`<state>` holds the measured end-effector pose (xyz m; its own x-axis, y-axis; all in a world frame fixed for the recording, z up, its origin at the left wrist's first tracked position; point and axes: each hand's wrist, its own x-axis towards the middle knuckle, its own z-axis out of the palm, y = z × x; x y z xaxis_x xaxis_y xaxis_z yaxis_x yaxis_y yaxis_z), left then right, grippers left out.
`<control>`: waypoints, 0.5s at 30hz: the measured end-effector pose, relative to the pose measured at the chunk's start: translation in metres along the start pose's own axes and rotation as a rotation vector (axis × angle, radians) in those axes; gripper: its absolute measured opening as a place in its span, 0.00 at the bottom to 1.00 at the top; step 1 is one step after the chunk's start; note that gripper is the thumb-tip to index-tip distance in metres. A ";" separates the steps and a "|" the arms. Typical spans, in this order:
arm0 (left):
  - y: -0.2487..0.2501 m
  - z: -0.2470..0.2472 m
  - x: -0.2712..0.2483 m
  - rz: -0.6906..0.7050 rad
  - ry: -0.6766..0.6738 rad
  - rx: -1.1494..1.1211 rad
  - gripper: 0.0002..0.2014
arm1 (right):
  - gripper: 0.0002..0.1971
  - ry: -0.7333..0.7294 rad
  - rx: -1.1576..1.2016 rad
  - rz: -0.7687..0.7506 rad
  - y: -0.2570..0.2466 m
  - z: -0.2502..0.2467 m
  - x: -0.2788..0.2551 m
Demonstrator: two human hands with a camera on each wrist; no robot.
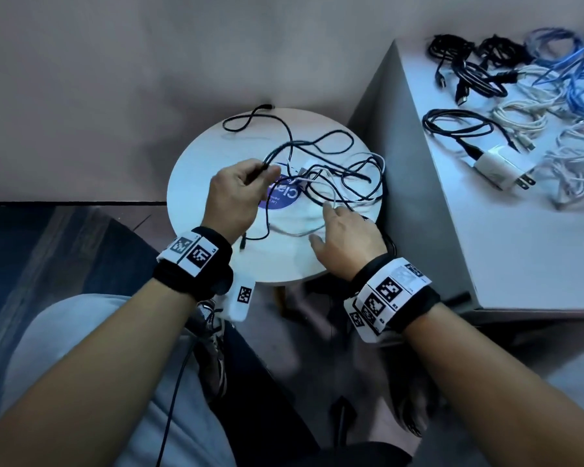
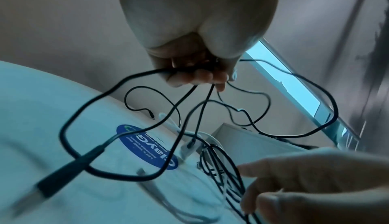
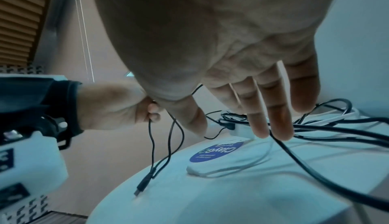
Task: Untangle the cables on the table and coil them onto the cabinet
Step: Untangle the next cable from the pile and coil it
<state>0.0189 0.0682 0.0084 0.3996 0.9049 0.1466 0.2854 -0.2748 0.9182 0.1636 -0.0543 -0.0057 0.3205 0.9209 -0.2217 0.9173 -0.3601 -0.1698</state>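
Head view, centre: a round white table point(image 1: 216, 264) bearing a tangle of thin black cables point(image 1: 334, 170) and a white cable point(image 1: 294, 232), all loosely looped across its smooth top and over a blue round sticker point(image 1: 284, 197). The tangle spreads mainly from the upper left of the tabletop toward its right edge; one black loop point(image 1: 246, 121) lies at the far rim.

The left hand point(image 1: 236, 193) is raised above the table with fingers curled round a black cable point(image 1: 277, 153); strands hang from the fist, and a USB plug point(image 3: 143, 186) dangles with its metal tip pointing down, just at the tabletop in the right wrist view. The same plug appears blurred at lower left in the left wrist view point(image 2: 61, 177).

The right hand point(image 1: 344, 237) is spread, fingers point(image 3: 261, 124) straight and slack, grasping nothing, fingertips at the strands at the right of the tangle.

Upper right of the head view: a pale cabinet point(image 1: 486, 247) whose flat top carries coiled black cables point(image 1: 466, 65), blue cables point(image 1: 573, 72), white cables point(image 1: 520, 119) and a white wall charger point(image 1: 499, 170) with prongs pointing toward lower right.
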 end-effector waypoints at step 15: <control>0.029 -0.019 0.002 -0.044 -0.055 -0.725 0.23 | 0.33 0.044 0.348 -0.056 -0.009 -0.005 -0.004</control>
<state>0.0117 0.0685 0.0423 0.4497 0.8872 0.1031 -0.3389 0.0627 0.9387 0.1553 -0.0537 0.0016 0.2888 0.9436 -0.1620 0.8007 -0.3308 -0.4995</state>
